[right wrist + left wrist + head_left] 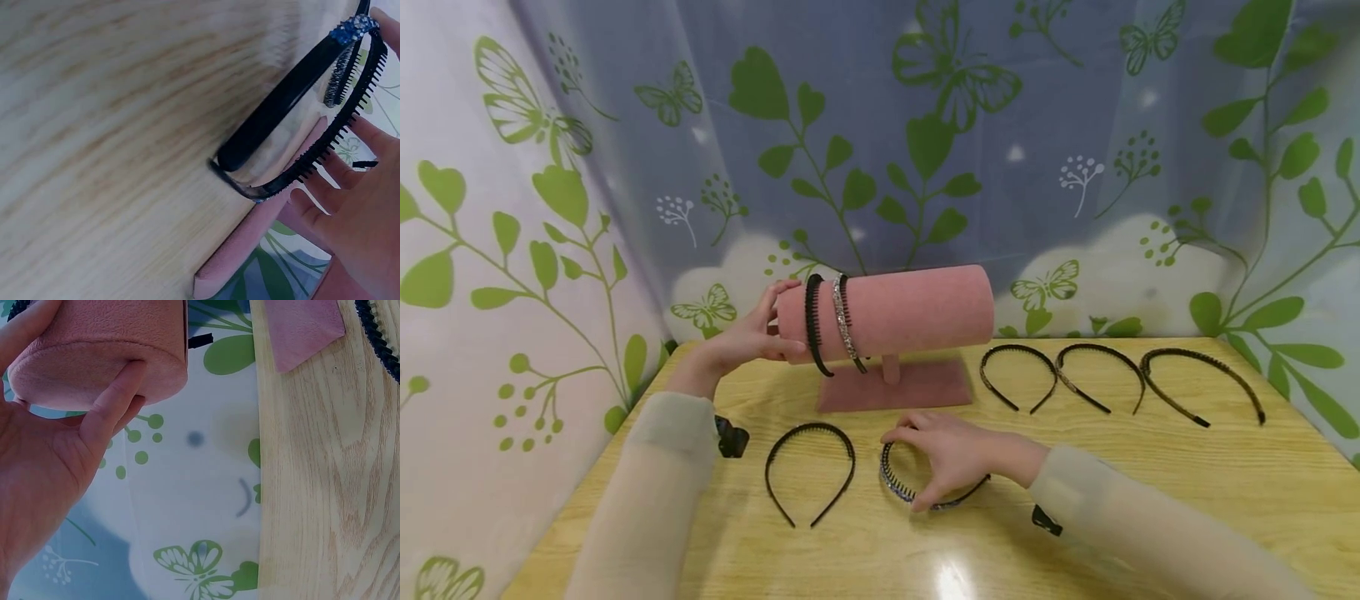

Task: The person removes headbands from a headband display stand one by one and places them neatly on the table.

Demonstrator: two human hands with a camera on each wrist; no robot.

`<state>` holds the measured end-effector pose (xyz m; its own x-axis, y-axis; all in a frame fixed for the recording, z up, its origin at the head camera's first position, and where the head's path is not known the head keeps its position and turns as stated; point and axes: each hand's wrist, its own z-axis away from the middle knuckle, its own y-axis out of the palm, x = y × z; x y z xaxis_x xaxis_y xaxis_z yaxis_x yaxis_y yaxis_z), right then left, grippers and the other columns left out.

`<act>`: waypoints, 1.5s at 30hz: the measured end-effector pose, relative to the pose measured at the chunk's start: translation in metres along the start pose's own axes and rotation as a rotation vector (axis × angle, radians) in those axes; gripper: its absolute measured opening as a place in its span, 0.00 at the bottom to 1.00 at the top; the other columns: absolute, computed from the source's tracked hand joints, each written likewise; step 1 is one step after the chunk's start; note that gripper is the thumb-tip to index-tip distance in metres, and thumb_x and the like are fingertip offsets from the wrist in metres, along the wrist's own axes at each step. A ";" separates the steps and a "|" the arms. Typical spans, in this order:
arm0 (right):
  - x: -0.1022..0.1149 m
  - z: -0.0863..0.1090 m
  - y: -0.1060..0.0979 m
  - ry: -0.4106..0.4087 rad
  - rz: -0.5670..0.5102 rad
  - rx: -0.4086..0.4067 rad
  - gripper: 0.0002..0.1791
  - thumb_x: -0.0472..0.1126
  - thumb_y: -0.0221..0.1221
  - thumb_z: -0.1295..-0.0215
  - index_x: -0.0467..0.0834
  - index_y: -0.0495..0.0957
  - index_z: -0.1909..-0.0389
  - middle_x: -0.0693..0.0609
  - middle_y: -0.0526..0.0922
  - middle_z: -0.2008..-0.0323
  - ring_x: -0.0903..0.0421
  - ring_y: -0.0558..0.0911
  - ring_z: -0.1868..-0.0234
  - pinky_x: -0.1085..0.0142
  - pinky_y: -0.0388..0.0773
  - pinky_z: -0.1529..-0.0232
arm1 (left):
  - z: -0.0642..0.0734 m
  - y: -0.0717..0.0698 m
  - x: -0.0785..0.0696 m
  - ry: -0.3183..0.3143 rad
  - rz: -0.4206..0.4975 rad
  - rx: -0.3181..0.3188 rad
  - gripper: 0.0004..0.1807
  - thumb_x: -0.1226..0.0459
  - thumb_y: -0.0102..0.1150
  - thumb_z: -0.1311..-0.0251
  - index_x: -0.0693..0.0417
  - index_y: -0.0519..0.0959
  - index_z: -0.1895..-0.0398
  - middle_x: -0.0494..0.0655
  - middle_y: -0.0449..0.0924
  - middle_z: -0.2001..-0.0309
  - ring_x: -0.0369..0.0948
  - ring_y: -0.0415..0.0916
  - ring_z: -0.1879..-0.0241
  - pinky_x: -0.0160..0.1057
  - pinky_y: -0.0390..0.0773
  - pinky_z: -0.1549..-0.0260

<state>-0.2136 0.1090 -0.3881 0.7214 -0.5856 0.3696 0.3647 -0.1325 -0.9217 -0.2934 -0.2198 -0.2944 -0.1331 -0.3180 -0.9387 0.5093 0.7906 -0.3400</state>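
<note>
A pink velvety headband stand [917, 312] with a horizontal roll stands at the back of the table. My left hand [737, 337] grips the roll's left end, its thumb pressed against the round end face in the left wrist view. Around the roll near that hand sit a black toothed headband [812, 321] and a silver glittery headband [842, 317]. In front of the stand, my right hand [958, 454] holds a black toothed headband with blue stones [353, 30] between thumb and fingers. It is low over the wood, partly covered by the hand in the head view.
A plain black headband [811, 427] lies on the wooden table [820, 567], left of my right hand. Three more headbands [1101, 347] lie in a row right of the stand. The stand's flat pink base [925, 387] is just behind my right hand. A patterned curtain [1060, 108] hangs behind.
</note>
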 end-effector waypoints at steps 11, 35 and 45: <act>0.001 -0.003 0.012 0.069 0.122 0.008 0.53 0.78 0.61 0.55 0.56 0.64 0.30 0.52 0.66 0.40 0.53 0.67 0.41 0.50 0.63 0.40 | -0.002 0.001 0.001 -0.010 0.008 -0.001 0.51 0.67 0.63 0.37 0.26 0.39 0.25 0.54 0.45 0.27 0.58 0.57 0.33 0.61 0.70 0.49; -0.044 0.046 -0.010 0.042 -0.234 -0.144 0.28 0.55 0.55 0.29 0.44 0.69 0.35 0.45 0.69 0.41 0.45 0.75 0.44 0.47 0.71 0.45 | 0.000 -0.001 0.002 -0.005 -0.009 -0.001 0.52 0.66 0.63 0.38 0.27 0.38 0.25 0.54 0.45 0.27 0.58 0.56 0.33 0.51 0.75 0.55; -0.067 0.067 -0.003 -0.044 -0.169 -0.171 0.18 0.35 0.60 0.33 0.44 0.77 0.43 0.51 0.71 0.48 0.50 0.75 0.48 0.54 0.73 0.45 | 0.000 0.000 0.001 -0.010 -0.012 -0.006 0.52 0.65 0.64 0.38 0.26 0.38 0.25 0.55 0.46 0.28 0.58 0.57 0.33 0.51 0.74 0.54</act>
<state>-0.2238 0.2023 -0.4023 0.6849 -0.5089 0.5215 0.3799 -0.3614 -0.8515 -0.2936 -0.2199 -0.2957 -0.1306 -0.3324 -0.9340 0.5024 0.7900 -0.3514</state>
